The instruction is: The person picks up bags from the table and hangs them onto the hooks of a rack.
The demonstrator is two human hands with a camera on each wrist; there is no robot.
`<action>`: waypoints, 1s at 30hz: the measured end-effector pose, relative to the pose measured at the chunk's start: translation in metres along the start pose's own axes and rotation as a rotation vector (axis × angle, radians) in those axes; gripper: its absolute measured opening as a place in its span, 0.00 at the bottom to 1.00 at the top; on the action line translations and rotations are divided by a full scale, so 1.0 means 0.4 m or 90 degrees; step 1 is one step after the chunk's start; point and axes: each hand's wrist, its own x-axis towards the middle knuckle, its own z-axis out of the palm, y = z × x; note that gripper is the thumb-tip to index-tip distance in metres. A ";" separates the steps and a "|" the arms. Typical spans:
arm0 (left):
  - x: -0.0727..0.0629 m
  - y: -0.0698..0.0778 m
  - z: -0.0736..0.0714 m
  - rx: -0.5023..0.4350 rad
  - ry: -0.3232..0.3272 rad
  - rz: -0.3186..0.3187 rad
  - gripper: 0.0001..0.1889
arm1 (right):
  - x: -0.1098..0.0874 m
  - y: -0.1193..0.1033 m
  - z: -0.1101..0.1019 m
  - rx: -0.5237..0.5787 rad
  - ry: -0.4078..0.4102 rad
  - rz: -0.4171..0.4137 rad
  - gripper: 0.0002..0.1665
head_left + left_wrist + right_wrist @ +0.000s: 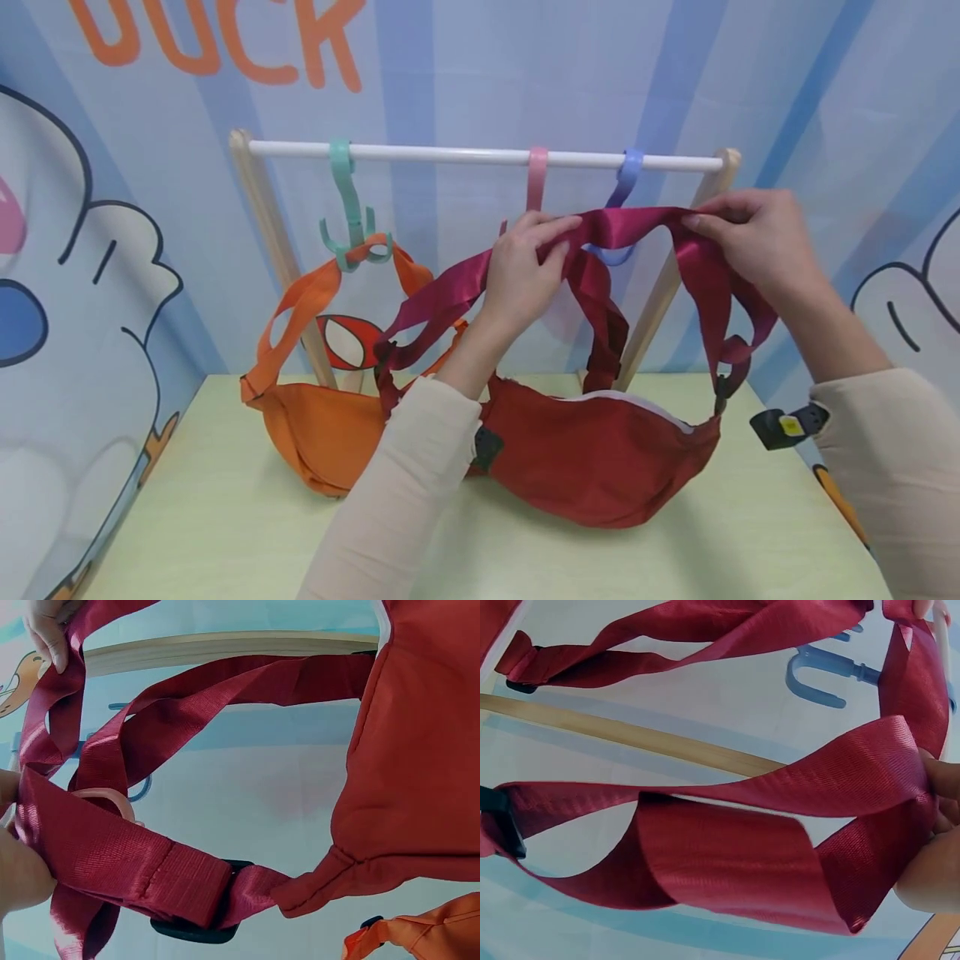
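Observation:
A dark red waist bag with a white-edged zip is held up by its wide crimson strap, low over the table. My left hand pinches the strap in front of the pink hook. Farther right, my right hand pinches the same strap between thumb and fingers, and a loop hangs below. A black buckle joins strap and bag in the left wrist view. The blue hook is behind the strap. Whether the strap rests on the pink hook, I cannot tell.
An orange waist bag hangs by its strap from the green hook at left. All hooks sit on a white rail between wooden posts. The rack stands on a pale yellow-green table before a printed cloth backdrop.

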 end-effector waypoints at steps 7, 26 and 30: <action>-0.011 -0.018 0.001 -0.034 -0.051 -0.030 0.20 | 0.001 0.017 0.013 -0.013 0.000 -0.031 0.31; -0.019 -0.024 0.002 -0.031 -0.073 -0.004 0.22 | 0.024 0.047 0.028 0.000 0.022 -0.051 0.28; -0.020 -0.023 0.003 -0.024 -0.071 0.002 0.22 | 0.035 0.051 0.038 -0.002 0.051 -0.046 0.27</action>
